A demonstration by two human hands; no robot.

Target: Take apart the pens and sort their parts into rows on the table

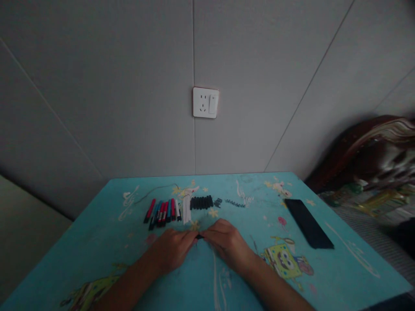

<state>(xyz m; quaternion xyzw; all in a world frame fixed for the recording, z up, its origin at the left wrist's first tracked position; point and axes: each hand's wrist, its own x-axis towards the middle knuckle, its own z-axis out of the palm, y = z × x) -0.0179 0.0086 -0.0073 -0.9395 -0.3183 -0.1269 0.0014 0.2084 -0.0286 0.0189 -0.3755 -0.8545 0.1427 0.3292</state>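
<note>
My left hand [173, 249] and my right hand [225, 242] meet above the near middle of the table. Between their closed fingertips is a small black piece [199, 236], gripped from both sides; most of it is hidden, so its kind cannot be made out. Just beyond the hands lie pen barrels [164, 211] in red, blue and white with black ends. Beside them is a bundle of thin white sticks [187, 209], then a row of short black cylinders [201, 202]. Further right are small dark pieces [218, 201] and a line of tiny dark springs or coils [235, 203].
The table [106, 242] has a blue cartoon-printed cover and stands against a grey panelled wall. A flat black rectangular object [308, 222] lies on its right side. Clear or white tiny springs [248, 199] lie at the back. A white socket [205, 103] is on the wall.
</note>
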